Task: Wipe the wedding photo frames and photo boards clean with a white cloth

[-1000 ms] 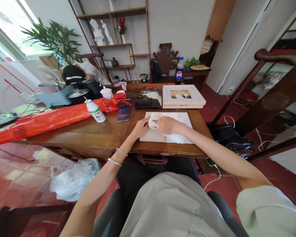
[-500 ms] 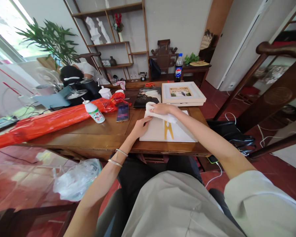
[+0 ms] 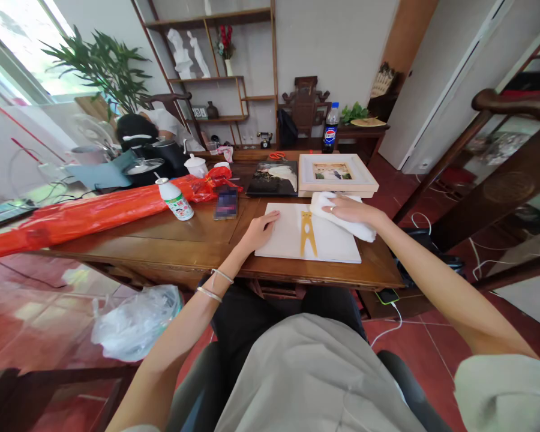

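Right hand is laid palm down on a folded white cloth in the head view; whether its fingertips are curled into the cloth cannot be told. Under it, the cloth is pressed at the far right part of a white board, with some spread past the board's edge. Farther left, the left hand is rested on the board's left edge, thumb and fingers parted. Between the hands, a yellow figure is seen on the board; whether printed or loose cannot be told.

For a good wipe, the cloth is probably best kept flat under the palm, with even pressure, while the board is steadied from the left.

Just beyond the right hand, a framed photo is set close to the cloth and could be nudged. Beyond the left hand, a dark picture panel is placed. Left of that hand, a phone, a white bottle and a red bundle are left out of the cloth's way.
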